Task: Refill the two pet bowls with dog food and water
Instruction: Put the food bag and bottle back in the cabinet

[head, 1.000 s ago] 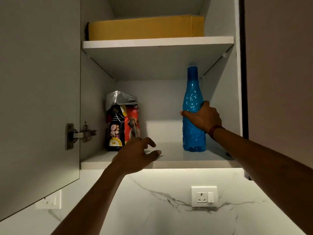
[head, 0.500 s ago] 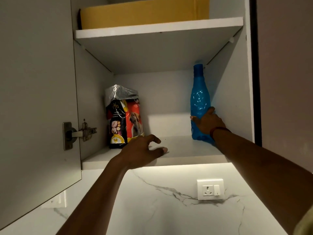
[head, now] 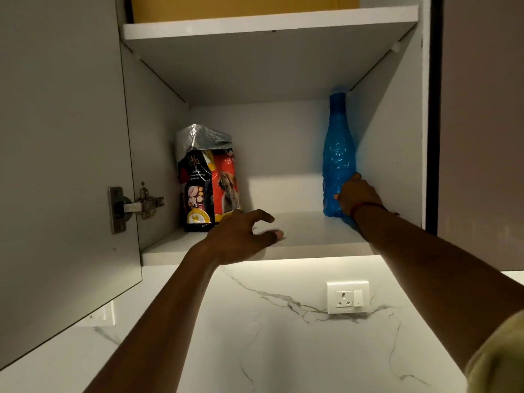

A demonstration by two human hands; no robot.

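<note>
A tall blue water bottle (head: 338, 154) stands upright at the back right of the lower shelf (head: 300, 231) in an open wall cupboard, close to the right wall. My right hand (head: 357, 195) is wrapped around its lower part. A red and black dog food bag (head: 208, 180) with a folded silver top stands at the back left of the same shelf. My left hand (head: 243, 238) hovers over the shelf's front edge just right of the bag, fingers spread, holding nothing. No pet bowls are in view.
The cupboard door (head: 62, 154) hangs open on the left with its metal hinge (head: 136, 207) sticking out. A yellow box (head: 243, 7) lies on the upper shelf. Below is a marble wall with a white socket (head: 348, 296) and a second switch plate (head: 103, 314).
My right hand has slid down the bottle and pushed it back towards the right wall of the cupboard. My left hand has stayed near the shelf's front edge by the bag.
</note>
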